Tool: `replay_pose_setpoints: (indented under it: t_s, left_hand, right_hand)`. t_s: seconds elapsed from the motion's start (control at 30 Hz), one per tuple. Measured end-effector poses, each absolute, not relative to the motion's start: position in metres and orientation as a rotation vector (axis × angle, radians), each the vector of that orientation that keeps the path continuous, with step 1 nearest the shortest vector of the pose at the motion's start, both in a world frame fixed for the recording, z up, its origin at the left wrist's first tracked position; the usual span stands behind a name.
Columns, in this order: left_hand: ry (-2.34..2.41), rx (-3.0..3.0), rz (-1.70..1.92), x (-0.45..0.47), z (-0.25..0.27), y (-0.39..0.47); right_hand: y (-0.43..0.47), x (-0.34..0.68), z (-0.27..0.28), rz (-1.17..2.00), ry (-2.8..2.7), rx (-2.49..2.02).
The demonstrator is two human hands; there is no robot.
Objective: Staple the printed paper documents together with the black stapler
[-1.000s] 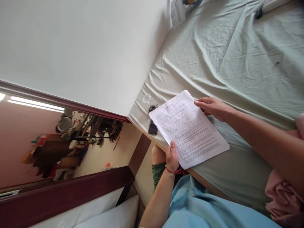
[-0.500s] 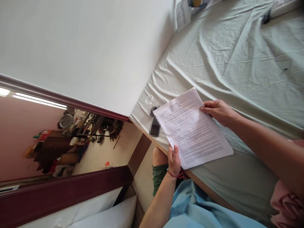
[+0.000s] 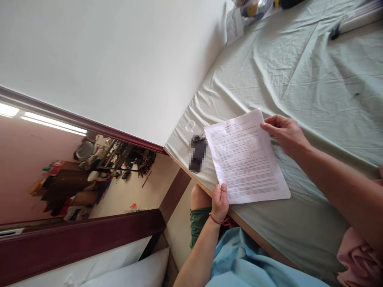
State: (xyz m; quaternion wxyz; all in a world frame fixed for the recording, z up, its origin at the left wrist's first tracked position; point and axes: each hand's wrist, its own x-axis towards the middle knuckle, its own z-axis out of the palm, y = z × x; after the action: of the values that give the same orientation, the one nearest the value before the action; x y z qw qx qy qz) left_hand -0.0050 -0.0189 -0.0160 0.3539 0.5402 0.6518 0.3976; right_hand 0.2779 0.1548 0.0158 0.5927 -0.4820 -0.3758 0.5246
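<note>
A stack of printed paper sheets (image 3: 247,159) is held tilted above the cloth-covered table, its text side facing me. My left hand (image 3: 220,199) grips the lower left edge, thumb on top and fingers underneath; a red string bracelet circles that wrist. At the upper right corner, my right hand (image 3: 283,130) pinches the sheets between thumb and fingers. Just left of the papers lies a dark, partly blurred-out object (image 3: 198,155), with a clear plastic cup (image 3: 190,126) behind it.
A wrinkled pale green cloth (image 3: 323,95) covers the table. Against the white wall (image 3: 113,63) stand a clear container and a printed sheet (image 3: 235,26). A rolled white item (image 3: 359,20) lies far right, pink fabric (image 3: 356,255) near right. A doorway at left shows cluttered shelves (image 3: 119,159).
The papers have turned slightly counterclockwise, and their upper end has shifted right. My right hand has moved a little up and right with the corner. Both hands keep their hold.
</note>
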Motion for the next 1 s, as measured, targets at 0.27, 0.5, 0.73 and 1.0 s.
replay_pose_setpoints:
  t_s: [0.27, 0.5, 0.73, 1.0]
  left_hand:
    - [1.696, 1.471, 0.971, -0.006, -0.013, -0.017]
    - [1.636, 1.473, 0.953, -0.003, -0.008, -0.016]
    - [1.624, 1.418, 0.988, -0.004, -0.013, -0.015]
    - [1.669, 1.416, 0.977, -0.004, -0.011, -0.014]
  right_hand:
    - [0.158, 0.289, 0.019, 1.033, -1.036, -1.296]
    - [0.156, 0.292, 0.025, 0.954, -1.113, -1.457]
    - [0.154, 0.295, 0.031, 0.911, -1.199, -1.574]
    - [0.156, 0.294, 0.032, 0.623, -1.293, -1.512]
